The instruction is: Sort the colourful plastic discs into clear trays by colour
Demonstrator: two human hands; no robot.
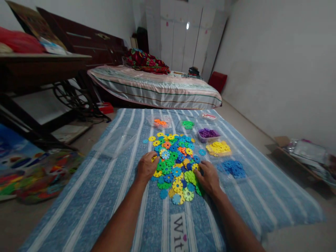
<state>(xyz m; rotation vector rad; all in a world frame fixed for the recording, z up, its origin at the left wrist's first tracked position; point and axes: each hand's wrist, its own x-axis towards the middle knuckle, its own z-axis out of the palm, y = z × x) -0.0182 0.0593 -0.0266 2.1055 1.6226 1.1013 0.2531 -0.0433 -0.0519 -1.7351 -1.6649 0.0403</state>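
A pile of notched flower-shaped plastic discs (177, 184) in many colours lies on the striped blue cloth. At its left edge is my left hand (147, 167), its fingers closed on a yellow disc (153, 159) that shows partly between them. My right hand (209, 177) reaches in from the right side, thumb and forefinger apart, fingertips touching the pile beside a yellow disc (195, 167) and lime-green discs (190, 177). Its lower fingers are partly hidden.
Right of the pile are clear tubs of blue discs (233, 168), yellow discs (218, 148) and purple discs (208, 133). Farther back are green discs (188, 124) and orange discs (160, 123) in containers. A clear plastic lid (115, 142) lies at left. Beyond stands a bed (157, 89).
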